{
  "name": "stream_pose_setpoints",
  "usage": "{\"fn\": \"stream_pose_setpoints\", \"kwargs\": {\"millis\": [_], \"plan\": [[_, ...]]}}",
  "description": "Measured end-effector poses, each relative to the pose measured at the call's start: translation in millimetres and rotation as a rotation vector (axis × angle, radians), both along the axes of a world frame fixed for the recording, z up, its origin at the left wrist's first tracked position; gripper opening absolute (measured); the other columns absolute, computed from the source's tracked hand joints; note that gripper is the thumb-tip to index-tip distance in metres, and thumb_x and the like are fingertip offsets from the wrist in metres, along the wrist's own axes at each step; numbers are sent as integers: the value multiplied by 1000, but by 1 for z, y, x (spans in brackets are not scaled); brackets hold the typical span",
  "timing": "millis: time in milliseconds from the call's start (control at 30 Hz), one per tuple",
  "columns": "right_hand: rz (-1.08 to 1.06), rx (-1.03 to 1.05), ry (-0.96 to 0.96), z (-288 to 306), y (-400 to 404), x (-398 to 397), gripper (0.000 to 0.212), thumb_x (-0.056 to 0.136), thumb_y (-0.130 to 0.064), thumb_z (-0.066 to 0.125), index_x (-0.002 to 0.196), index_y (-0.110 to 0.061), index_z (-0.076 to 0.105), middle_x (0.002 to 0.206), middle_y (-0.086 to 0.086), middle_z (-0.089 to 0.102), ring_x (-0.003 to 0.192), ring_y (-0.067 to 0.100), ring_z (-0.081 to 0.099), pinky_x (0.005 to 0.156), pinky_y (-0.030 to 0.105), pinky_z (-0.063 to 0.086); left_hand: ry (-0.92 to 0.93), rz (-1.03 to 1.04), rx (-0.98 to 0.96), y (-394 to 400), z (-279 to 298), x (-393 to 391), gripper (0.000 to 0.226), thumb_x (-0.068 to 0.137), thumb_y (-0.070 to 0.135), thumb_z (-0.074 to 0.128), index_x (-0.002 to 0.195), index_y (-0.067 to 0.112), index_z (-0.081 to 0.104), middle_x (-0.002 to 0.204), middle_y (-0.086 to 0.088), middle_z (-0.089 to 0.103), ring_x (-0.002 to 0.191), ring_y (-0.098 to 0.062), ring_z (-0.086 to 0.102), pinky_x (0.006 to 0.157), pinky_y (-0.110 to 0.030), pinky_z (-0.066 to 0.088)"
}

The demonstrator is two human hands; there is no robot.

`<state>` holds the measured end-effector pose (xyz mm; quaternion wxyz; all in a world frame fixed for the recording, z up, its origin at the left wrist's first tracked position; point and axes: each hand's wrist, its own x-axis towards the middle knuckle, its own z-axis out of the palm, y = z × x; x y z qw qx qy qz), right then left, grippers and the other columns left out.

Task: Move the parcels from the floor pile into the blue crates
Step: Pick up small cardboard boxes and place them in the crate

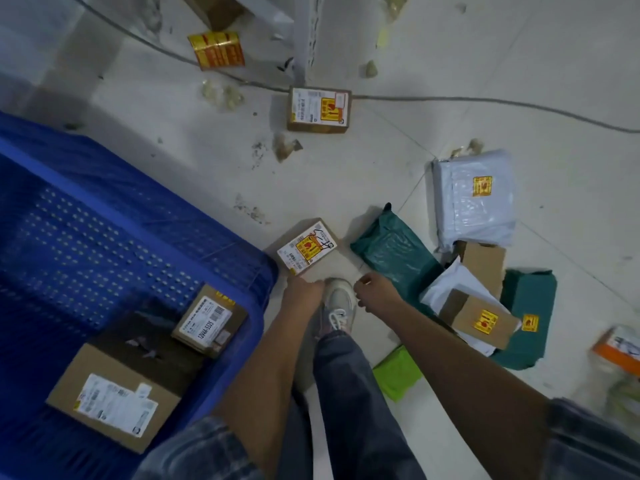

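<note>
— Parcels on the floor: small labelled box (306,246) just ahead of both hands, green mailer (391,249), white mailer (472,199), more beyond.

— Crate?

— Blue crate (138,216) holds two boxes, large (114,393) and small (209,320). Early going, I'd judge.

— Hands?

— Left hand (303,289) and right hand (375,289) reach down empty; left grip hidden, right fingers loosely curled.

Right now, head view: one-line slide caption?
Both hands reach toward small labelled box beside blue crate holding two parcels.

Parcel depot: labelled parcels (307,247) litter tiled floor (519,64)
</note>
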<state>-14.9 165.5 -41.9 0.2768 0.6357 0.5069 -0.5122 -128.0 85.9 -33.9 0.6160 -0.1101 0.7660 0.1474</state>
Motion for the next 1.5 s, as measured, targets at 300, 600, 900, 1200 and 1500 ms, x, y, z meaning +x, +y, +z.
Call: {"fn": "stream_pose_setpoints", "kwargs": {"millis": [300,600,900,1200,1500], "plan": [[187,18,30,-63,35,-30,44,91,-19,45,133,-9,45,127,14,55,105,28,55,83,28,40,-108,570,-66,20,-74,8,50,80,14,61,126,3,46,113,-9,53,103,-27,52,98,-38,48],[208,35,143,-134,28,-58,51,91,-9,48,140,-8,35,129,9,52,113,22,52,90,28,39,89,1028,-196,1,-158,14,68,81,11,57,143,14,30,139,-11,45,125,-30,46,105,-44,41],[-39,27,34,-124,22,-44,48,82,-30,66,112,-3,40,110,11,52,95,23,53,74,35,43,302,974,-44,8,-123,25,54,87,15,58,135,17,33,131,-14,51,100,-25,57,77,-29,48],[-352,9,150,-14,32,-5,73,71,-30,79,128,-10,38,114,12,63,97,25,65,80,35,57,282,717,344,35,-26,-5,54,83,8,66,127,20,36,129,-12,51,92,-17,62,56,-12,53],[-439,-115,386,63,9,-41,32,86,-34,63,113,-18,56,112,7,68,102,22,66,89,36,53,78,692,435,16,53,-38,52,79,24,74,126,22,52,113,-6,68,92,-21,69,79,-34,58]]}}
